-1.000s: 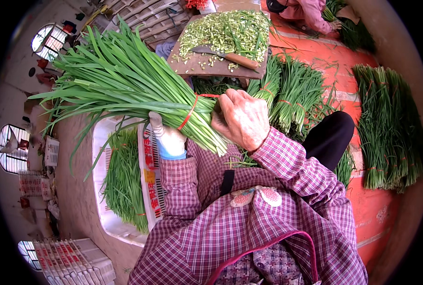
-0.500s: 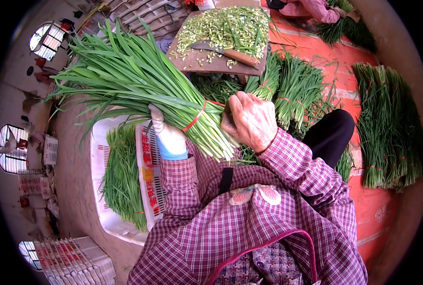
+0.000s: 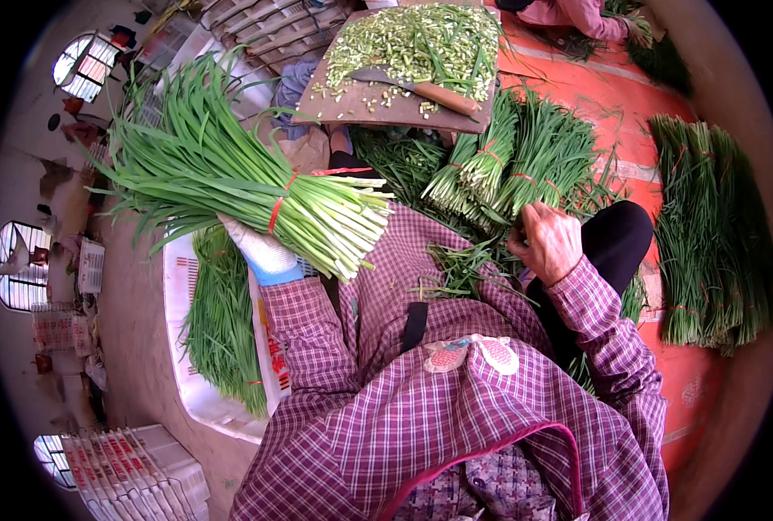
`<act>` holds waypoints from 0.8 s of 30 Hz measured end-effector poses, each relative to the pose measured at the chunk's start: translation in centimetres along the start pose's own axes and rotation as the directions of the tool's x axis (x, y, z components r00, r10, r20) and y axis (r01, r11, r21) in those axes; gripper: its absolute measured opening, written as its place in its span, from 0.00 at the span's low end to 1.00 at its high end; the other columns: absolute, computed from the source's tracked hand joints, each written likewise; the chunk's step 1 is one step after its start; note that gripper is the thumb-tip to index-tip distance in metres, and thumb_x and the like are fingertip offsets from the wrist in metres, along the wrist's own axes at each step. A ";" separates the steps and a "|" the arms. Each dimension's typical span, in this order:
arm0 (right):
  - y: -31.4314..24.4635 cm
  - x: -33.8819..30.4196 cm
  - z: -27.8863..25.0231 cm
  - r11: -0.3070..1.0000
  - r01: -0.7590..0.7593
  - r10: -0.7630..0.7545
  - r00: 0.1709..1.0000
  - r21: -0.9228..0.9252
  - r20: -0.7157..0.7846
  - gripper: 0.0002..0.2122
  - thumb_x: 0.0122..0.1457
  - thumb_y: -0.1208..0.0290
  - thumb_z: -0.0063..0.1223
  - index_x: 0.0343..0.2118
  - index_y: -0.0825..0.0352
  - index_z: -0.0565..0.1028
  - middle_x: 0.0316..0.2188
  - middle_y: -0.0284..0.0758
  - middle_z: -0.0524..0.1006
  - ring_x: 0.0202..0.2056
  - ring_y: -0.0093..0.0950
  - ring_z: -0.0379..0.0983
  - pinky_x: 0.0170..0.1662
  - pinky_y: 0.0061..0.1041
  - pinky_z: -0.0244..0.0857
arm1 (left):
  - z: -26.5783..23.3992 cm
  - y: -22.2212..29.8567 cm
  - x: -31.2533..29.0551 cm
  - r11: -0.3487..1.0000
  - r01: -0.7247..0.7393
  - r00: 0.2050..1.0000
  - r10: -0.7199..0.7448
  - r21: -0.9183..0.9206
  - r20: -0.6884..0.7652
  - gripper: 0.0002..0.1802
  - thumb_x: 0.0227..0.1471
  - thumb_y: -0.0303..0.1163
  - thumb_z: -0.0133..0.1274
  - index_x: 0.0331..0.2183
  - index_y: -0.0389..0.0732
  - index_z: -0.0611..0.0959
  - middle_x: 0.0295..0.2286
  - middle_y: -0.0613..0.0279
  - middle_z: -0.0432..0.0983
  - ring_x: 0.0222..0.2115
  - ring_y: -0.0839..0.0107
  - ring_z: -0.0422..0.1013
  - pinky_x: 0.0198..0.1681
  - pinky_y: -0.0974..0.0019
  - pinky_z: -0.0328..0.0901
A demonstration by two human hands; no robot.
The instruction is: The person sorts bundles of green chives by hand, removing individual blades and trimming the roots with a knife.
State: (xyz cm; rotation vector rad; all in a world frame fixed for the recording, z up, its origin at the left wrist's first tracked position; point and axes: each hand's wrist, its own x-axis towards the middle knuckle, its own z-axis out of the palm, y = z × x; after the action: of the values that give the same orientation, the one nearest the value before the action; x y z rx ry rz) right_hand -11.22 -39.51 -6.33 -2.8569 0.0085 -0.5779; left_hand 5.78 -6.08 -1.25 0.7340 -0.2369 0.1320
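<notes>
Left hand (image 3: 260,252), gloved, is clamped under a tied bundle of garlic chives (image 3: 256,195) at centre left, long axis running left to right, cut ends pointing right. Right hand (image 3: 547,243), bare, fingers curled into loose chives (image 3: 473,269) at centre right, well apart from the bundle.

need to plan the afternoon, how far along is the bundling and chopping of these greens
Done: several tied bundles lie by the cutting board, which holds a heap of chopped pieces and a knife; more greens fill the white crate. In hand: the gloved left hand holds up a banded bundle; the bare right hand reaches into loose stalks. Left: the big pile on the right.
</notes>
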 end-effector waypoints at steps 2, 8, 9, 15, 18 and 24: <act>2.6 -2.2 0.8 0.995 0.017 0.000 0.984 -0.096 0.177 0.11 0.41 0.66 0.60 0.24 0.64 0.71 0.21 0.35 0.71 0.25 0.35 0.74 0.25 0.36 0.65 | -0.6 1.3 0.1 0.993 -0.101 0.994 0.104 0.055 -0.045 0.38 0.55 0.57 0.48 0.59 0.44 0.64 0.57 0.57 0.62 0.56 0.57 0.62 0.60 0.47 0.58; -3.5 4.6 -3.0 0.918 0.160 -0.184 0.982 0.363 0.034 0.07 0.54 0.67 0.55 0.34 0.61 0.76 0.27 0.35 0.73 0.31 0.38 0.74 0.31 0.37 0.68 | -1.7 2.3 -0.3 0.997 -0.059 0.998 0.060 -0.052 0.018 0.36 0.58 0.57 0.44 0.59 0.44 0.65 0.56 0.58 0.64 0.56 0.58 0.62 0.60 0.49 0.58; -5.6 6.2 -4.6 0.874 0.169 -0.180 0.983 0.456 -0.020 0.06 0.55 0.69 0.53 0.34 0.62 0.76 0.27 0.36 0.73 0.31 0.39 0.73 0.32 0.38 0.67 | -1.4 2.2 -0.4 0.999 -0.042 0.997 0.043 -0.027 0.064 0.35 0.58 0.57 0.44 0.58 0.44 0.65 0.56 0.58 0.64 0.56 0.58 0.62 0.60 0.49 0.58; -11.9 10.2 -3.5 0.710 0.359 -0.235 0.932 0.606 -0.277 0.13 0.54 0.63 0.56 0.37 0.65 0.73 0.28 0.40 0.68 0.33 0.41 0.68 0.35 0.38 0.65 | -1.5 0.6 -0.1 0.995 0.026 0.998 -0.021 -0.093 0.057 0.37 0.56 0.57 0.46 0.59 0.44 0.64 0.56 0.58 0.64 0.55 0.58 0.63 0.60 0.49 0.58; -12.0 10.0 -1.8 0.702 0.380 -0.248 0.923 0.602 -0.293 0.12 0.53 0.64 0.56 0.37 0.66 0.73 0.27 0.39 0.70 0.33 0.40 0.69 0.35 0.38 0.65 | -1.0 0.2 -0.1 1.000 -0.007 1.000 0.007 -0.010 0.009 0.36 0.56 0.57 0.47 0.58 0.43 0.65 0.55 0.58 0.65 0.53 0.58 0.65 0.58 0.50 0.61; -10.0 7.5 -4.7 -0.008 0.002 -0.134 0.991 1.000 -0.003 0.08 0.61 0.71 0.53 0.35 0.72 0.74 0.29 0.33 0.78 0.34 0.22 0.75 0.41 0.23 0.68 | -0.7 0.1 -0.3 0.998 -0.050 0.996 0.052 0.029 -0.075 0.36 0.56 0.56 0.47 0.58 0.43 0.65 0.55 0.57 0.66 0.53 0.59 0.65 0.57 0.51 0.62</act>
State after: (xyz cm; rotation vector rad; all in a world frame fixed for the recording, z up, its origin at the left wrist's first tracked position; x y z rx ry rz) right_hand -6.50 -31.22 2.99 -1.3360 -0.4133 -0.2189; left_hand 5.55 -5.54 -1.79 0.7486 -0.1823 0.2115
